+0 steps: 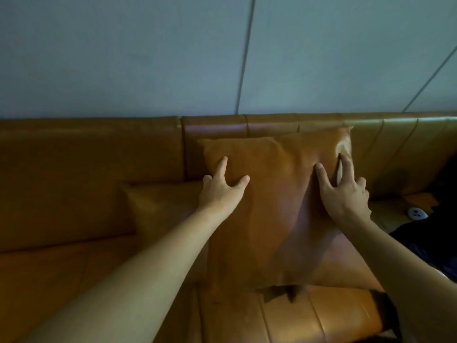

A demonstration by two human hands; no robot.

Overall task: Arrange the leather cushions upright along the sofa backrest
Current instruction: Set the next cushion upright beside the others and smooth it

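A: Where's the cushion (274,209) sitting?
B: Standing on the seat (284,318), leaning back on the backrest (215,127), top edge just under the backrest's top. Tan leather, same as the sofa.

A: Hands?
B: Both are pressing flat on its front face. Left hand (220,189) is lying on the upper left part, fingers spread, not wrapping anything. Right hand (343,191) is lying on the upper right, near the right edge, fingers (321,173) splayed and denting the leather.

A: Gripping?
B: No, both spread wide, palms down, just touching. The cushion is filling the space between and below them.

A: Other cushions?
B: A second cushion (160,206) is showing at left, partly hidden behind the first and the left forearm. Can't tell whether it's upright.

A: Anything else?
B: Dark fabric (430,238) is lying on the seat at right, small white object (418,213) beside it. Grey wall (123,58) behind.
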